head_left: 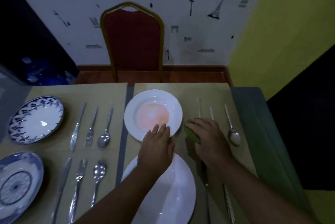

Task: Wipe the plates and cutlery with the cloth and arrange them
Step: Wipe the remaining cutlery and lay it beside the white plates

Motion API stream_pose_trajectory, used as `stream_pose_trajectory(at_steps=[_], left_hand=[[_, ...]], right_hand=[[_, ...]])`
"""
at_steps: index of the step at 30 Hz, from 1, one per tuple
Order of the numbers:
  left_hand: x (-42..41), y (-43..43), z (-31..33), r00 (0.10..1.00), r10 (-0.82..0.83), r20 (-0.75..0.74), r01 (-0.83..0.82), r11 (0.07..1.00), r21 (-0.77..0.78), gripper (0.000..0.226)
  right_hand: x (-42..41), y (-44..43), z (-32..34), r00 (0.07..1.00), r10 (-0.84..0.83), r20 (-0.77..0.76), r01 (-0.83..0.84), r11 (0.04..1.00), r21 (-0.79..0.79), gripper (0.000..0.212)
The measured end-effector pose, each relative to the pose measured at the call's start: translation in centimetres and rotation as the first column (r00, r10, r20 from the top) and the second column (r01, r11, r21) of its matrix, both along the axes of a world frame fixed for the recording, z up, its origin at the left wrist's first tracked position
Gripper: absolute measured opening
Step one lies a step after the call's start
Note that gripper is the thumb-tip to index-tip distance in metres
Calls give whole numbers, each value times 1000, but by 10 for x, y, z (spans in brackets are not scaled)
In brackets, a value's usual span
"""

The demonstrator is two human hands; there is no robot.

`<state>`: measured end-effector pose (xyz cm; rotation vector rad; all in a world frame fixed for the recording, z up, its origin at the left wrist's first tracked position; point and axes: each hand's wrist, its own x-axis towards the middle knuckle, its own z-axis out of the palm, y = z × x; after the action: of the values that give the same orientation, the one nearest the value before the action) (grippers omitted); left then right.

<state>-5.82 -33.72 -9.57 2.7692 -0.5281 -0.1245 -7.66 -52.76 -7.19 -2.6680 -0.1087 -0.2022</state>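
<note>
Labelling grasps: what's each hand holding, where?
Right hand grips bunched green cloth from above; left hand holds nothing, fingers flat on the white round plate's rim.

far white plate (153, 113) flat, pinkish centre | near white plate (168, 196) flat | green cloth (192, 135) — bunched just right of far plate

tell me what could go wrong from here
1. The left hand presses straight fingers on the near rim of the round white deep plate; it may tip or get smudged.
2. The right hand holds the green cloth over two silver cutlery pieces; wiping could knock them askew.
</note>
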Motion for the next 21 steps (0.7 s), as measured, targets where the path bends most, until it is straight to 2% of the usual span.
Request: stream_pose_trajectory(at_steps=[3,6,8,10,12,14,16,17,19,21], left_hand=[[4,38,-4,988,147,-40,-149,987,-62,57],[15,69,-10,926,364,-98,-377,900,-218,50],[24,80,-8,837,481,-260,-547,743,-387,39],[35,84,-6,683,528,-505,-730,517,-447,33],[48,87,-9,544,486,-684,-837,369,-403,24],[60,88,-14,434,323,-841,-900,198,-388,21],[67,87,-11,376,147,-915,-927,49,-373,22],[68,88,-11,376,106,-921,-926,19,-376,23],[66,90,-9,394,67,-917,-919,12,-394,27],[60,93,-2,436,79,-896,-900,32,-435,33]], right_hand=[[16,43,1,992,109,66,-110,994,13,43],[29,71,-7,988,145,47,-145,989,1,52],[33,83,-11,990,140,26,-139,990,-12,60],[36,92,-11,988,152,22,-151,988,-28,61],[38,99,-7,986,166,23,-165,986,-33,57],[38,103,-5,985,171,27,-171,985,-34,56],[36,103,-3,987,157,16,-157,987,-23,57],[35,102,-3,989,146,3,-146,989,-11,59],[33,100,-3,993,115,-19,-114,993,42,68],[33,96,3,997,73,-26,-70,992,102,69]])
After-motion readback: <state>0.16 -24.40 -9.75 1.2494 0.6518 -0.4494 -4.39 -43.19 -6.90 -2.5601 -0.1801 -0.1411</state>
